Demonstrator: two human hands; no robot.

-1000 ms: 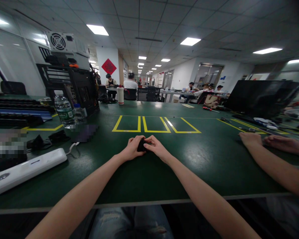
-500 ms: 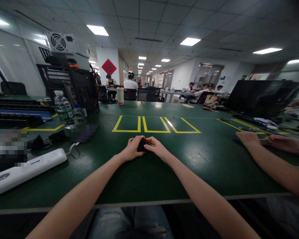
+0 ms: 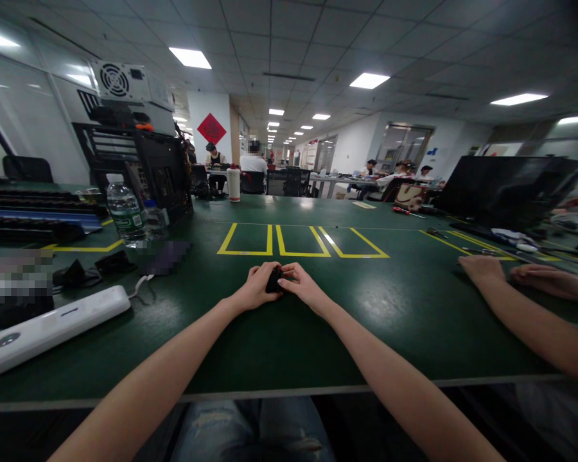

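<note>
A small black object (image 3: 273, 280) is between my hands, low over the green table (image 3: 289, 333); its kind cannot be made out. My left hand (image 3: 259, 285) is closed around its left side, thumb towards me. From the right, my right hand (image 3: 298, 282) pinches it with thumb and fingers. The fingers cover much of the object. Just beyond my hands, yellow tape outlines (image 3: 302, 255) mark the tabletop.
At left are a white power bank-like device (image 3: 58, 328), a water bottle (image 3: 126, 215) and an open computer case (image 3: 139, 167). A white cup (image 3: 234, 184) stands at the back. On the right are a co-worker's hands (image 3: 481, 269) and a black monitor (image 3: 508, 186).
Both hands keep their hold on the black object in nearly the same place. The co-worker's hands at right have shifted very slightly.
</note>
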